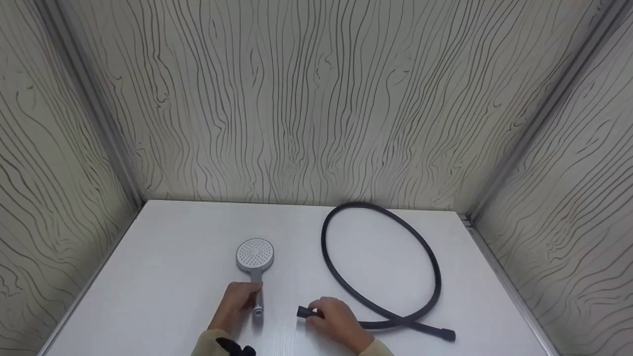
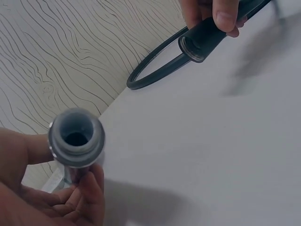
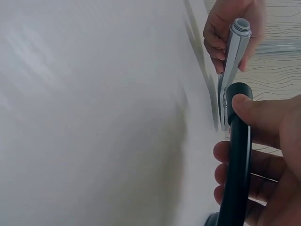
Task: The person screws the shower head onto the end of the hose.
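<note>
My left hand [image 1: 239,297] grips the chrome handle of a shower head [image 1: 255,254], its round spray face showing many small holes. The handle's threaded end [image 2: 76,137] points toward me, and its hollow opening shows in the left wrist view. With my right hand [image 1: 336,319] I pinch a black shower hose [image 3: 237,160] just behind its end fitting [image 1: 302,312]. Thumb and fingers lie on either side of the hose in the right wrist view. That fitting's open mouth faces left, a short gap from the shower head's threaded end.
The rest of the hose [image 1: 435,267] lies in a large loop on the right of the white table [image 1: 178,247], its other end fitting [image 1: 448,335] near the front right. Panels with a wood-grain pattern [image 1: 296,99] stand behind and on both sides.
</note>
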Action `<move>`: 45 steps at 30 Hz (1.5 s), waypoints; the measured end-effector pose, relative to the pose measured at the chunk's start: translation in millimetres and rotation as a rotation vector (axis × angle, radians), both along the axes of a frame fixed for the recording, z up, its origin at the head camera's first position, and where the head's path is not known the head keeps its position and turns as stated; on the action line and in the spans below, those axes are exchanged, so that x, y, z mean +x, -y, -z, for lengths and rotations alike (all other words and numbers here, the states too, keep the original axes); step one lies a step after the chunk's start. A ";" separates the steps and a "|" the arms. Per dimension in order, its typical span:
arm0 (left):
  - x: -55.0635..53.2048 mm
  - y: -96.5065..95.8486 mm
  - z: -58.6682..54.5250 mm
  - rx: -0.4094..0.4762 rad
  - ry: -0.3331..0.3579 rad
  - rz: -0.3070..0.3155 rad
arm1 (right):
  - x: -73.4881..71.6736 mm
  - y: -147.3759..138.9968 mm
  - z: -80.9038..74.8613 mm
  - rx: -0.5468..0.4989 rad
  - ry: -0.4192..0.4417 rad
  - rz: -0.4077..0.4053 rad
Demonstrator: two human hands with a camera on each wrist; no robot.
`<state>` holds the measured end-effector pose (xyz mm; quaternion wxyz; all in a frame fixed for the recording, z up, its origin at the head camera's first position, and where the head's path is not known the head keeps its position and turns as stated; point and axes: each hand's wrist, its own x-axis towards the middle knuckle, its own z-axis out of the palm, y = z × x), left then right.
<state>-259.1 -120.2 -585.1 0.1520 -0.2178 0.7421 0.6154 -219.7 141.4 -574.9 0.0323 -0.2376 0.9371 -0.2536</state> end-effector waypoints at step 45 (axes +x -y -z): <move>10.5 -16.0 -26.3 0.410 -0.128 -0.064 | -0.7 -5.0 -23.1 -0.098 -0.034 0.013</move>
